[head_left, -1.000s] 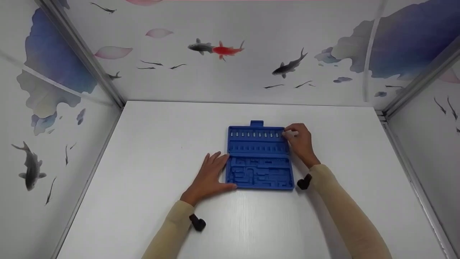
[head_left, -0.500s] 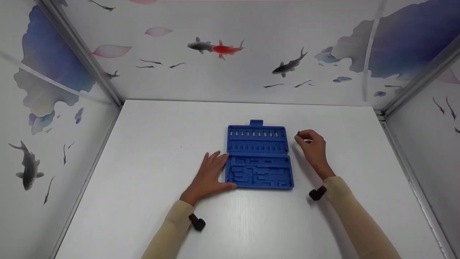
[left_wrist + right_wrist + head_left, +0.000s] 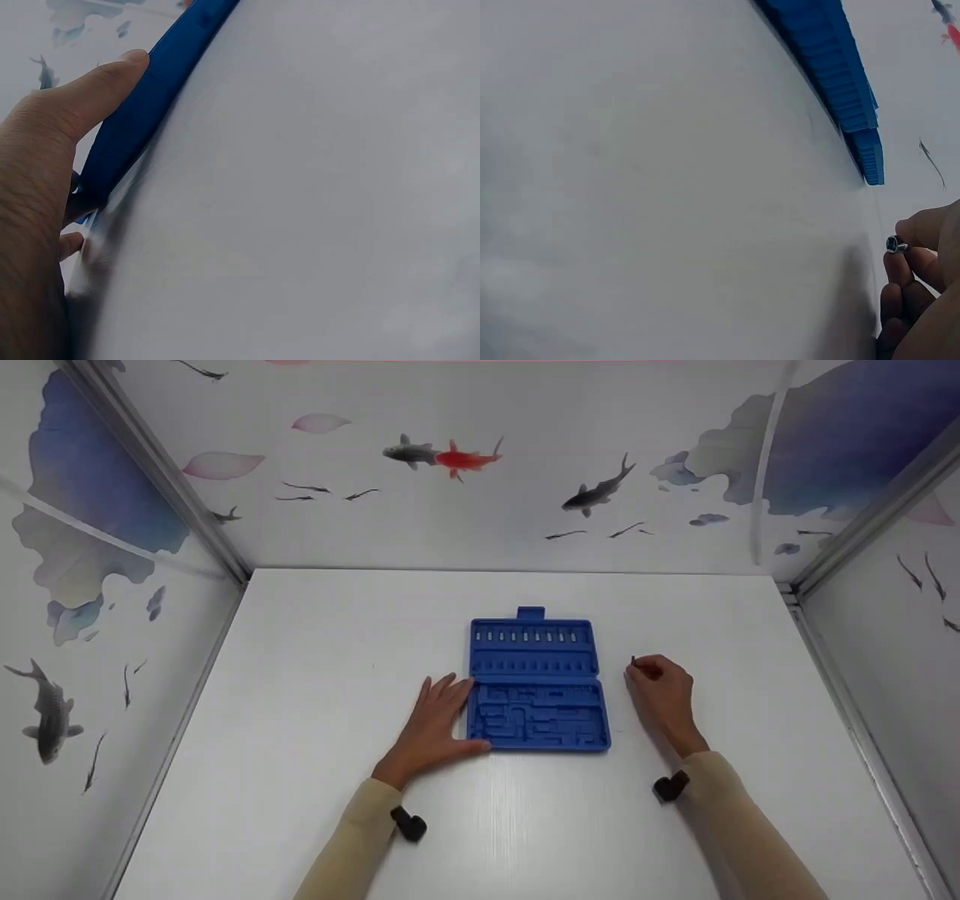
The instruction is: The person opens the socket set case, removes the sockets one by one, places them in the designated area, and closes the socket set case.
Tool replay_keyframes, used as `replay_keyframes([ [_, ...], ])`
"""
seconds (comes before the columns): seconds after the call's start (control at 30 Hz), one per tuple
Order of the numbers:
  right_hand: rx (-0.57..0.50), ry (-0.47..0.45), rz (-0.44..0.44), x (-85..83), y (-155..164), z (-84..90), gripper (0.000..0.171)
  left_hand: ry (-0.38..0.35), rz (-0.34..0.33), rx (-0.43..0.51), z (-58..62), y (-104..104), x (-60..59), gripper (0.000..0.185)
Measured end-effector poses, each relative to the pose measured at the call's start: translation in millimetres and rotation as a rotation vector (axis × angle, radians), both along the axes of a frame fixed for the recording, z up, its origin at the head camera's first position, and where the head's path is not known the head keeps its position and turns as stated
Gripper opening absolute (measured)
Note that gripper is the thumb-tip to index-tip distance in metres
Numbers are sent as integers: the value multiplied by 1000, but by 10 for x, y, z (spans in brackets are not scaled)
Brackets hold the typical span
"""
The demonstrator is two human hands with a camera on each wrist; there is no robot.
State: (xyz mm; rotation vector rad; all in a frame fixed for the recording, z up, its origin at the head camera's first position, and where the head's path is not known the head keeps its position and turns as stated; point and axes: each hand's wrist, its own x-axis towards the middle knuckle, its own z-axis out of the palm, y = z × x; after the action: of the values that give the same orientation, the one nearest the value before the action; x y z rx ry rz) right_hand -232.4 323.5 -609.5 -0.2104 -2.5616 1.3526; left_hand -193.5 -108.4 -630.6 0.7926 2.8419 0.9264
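An opened blue plastic tool case (image 3: 537, 706) lies on the white table, with a row of small silver sockets (image 3: 526, 637) in its far half. Its near half shows moulded recesses. My left hand (image 3: 431, 731) rests against the case's left side, fingers straight and spread, thumb along the front edge. In the left wrist view the thumb touches the blue case wall (image 3: 154, 97). To the right of the case, my right hand (image 3: 666, 694) pinches a small metal socket (image 3: 893, 244) between thumb and fingertips, its round hollow end showing in the right wrist view.
The white table (image 3: 322, 645) extends around the case on every side. Panels printed with fish (image 3: 469, 460) and petals enclose it at the back, left and right. A black wrist camera (image 3: 409, 825) sits on the left sleeve, another (image 3: 671, 786) on the right.
My right hand has moved from the right end of the socket row, rightward and nearer to me, pinching the small socket. The left hand has stayed at the case.
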Motion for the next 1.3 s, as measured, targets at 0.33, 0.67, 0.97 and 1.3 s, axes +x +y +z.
replay_keyframes([
  [0.33, 57, 46, -43, 1, -49, -164, 18, 17, -2, 21, -2, 13, -2, 120],
  [0.67, 112, 110, -57, 17, -108, -232, 18, 1, 7, 33, -10, -4, 2, 121],
  [0.97, 141, 161, -73, 24, -97, -251, 12, 17, 8, 22, -12, 24, 26, 121],
  [1.3, 168, 118, -87, 1, -157, -199, 22, 0, 19, 12, -31, 11, 5, 121],
])
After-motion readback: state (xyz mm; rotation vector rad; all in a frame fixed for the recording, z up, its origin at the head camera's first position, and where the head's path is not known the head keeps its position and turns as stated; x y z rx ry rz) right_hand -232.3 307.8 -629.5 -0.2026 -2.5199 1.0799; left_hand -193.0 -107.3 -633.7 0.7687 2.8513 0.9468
